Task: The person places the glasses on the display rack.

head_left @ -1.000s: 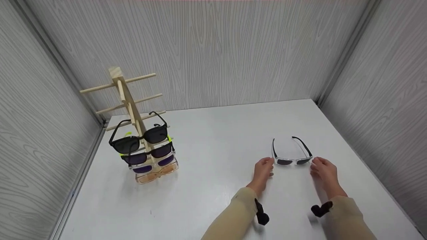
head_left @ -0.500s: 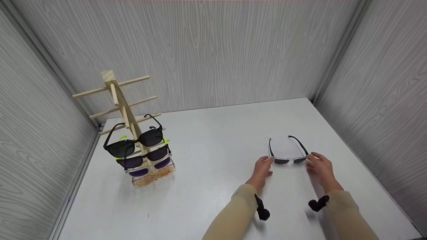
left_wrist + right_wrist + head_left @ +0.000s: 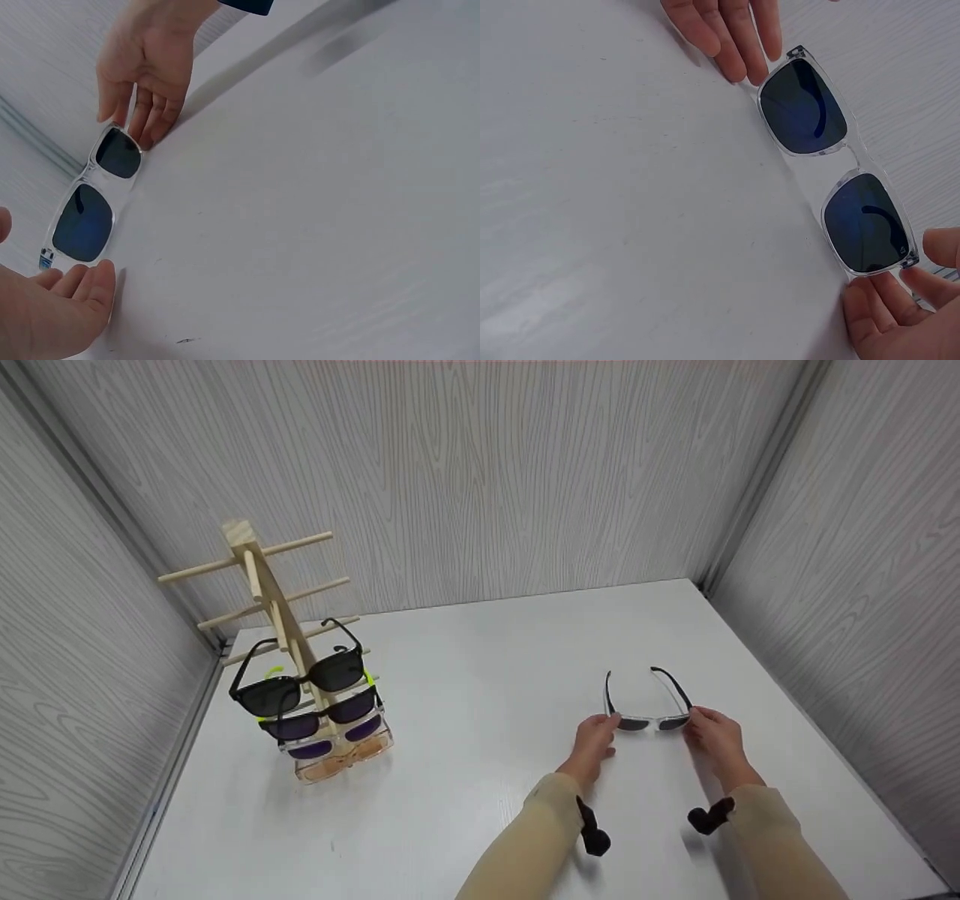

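A pair of sunglasses (image 3: 651, 723) with a clear frame, dark lenses and black temples lies on the white table, temples unfolded and pointing away from me. My left hand (image 3: 595, 742) is at its left corner; in the left wrist view that hand's fingers (image 3: 94, 283) are close by the lens edge, with the thumb apart from the frame. At the other corner is my right hand (image 3: 718, 741). The right wrist view has its fingers (image 3: 877, 300) just under the lens and its thumb (image 3: 941, 246) a little off the hinge.
On the left stands a wooden display rack (image 3: 281, 615) with bare upper pegs. Several glasses hang on its lower pegs, with black sunglasses (image 3: 301, 682) uppermost and orange-tinted glasses (image 3: 345, 760) lowest. Grained panels (image 3: 465, 480) wall in the white table (image 3: 465, 675).
Both hands have come in closer to the corners of the clear-framed sunglasses, the right one moving leftward. The head view has shifted slightly; the rack and its glasses look unchanged.
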A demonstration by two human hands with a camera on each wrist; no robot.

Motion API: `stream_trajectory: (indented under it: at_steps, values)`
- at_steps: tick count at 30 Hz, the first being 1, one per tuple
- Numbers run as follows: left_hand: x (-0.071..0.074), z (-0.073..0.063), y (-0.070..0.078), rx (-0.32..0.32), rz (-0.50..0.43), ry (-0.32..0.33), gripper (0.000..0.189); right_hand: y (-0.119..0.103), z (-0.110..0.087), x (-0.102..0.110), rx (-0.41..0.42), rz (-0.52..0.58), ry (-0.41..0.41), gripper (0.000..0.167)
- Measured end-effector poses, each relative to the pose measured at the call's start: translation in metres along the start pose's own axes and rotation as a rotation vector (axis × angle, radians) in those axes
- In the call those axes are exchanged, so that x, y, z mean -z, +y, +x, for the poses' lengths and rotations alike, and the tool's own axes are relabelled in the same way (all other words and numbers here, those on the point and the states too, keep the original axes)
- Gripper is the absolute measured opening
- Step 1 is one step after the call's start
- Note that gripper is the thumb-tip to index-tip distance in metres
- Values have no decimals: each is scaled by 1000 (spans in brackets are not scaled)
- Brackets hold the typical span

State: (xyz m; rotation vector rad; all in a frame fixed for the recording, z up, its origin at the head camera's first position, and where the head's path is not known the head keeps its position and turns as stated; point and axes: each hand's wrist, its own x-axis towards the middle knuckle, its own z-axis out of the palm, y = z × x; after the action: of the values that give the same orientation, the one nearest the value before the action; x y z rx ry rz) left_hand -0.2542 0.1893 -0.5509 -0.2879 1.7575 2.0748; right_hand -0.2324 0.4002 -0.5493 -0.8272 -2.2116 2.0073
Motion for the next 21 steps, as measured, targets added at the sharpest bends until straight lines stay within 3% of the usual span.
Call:
stream_trajectory:
  at_steps: [12,16,21]
  values:
    - [3,-3,-4,-25,83,-15,39,1,-7,2,-47,-16,-24,60]
    - [6,-4,-5,-70,101,-3,35,0,-13,0,-65,51,-40,58]
    - [11,-5,-3,-138,148,14,31,-4,-24,-6,-58,203,-84,42]
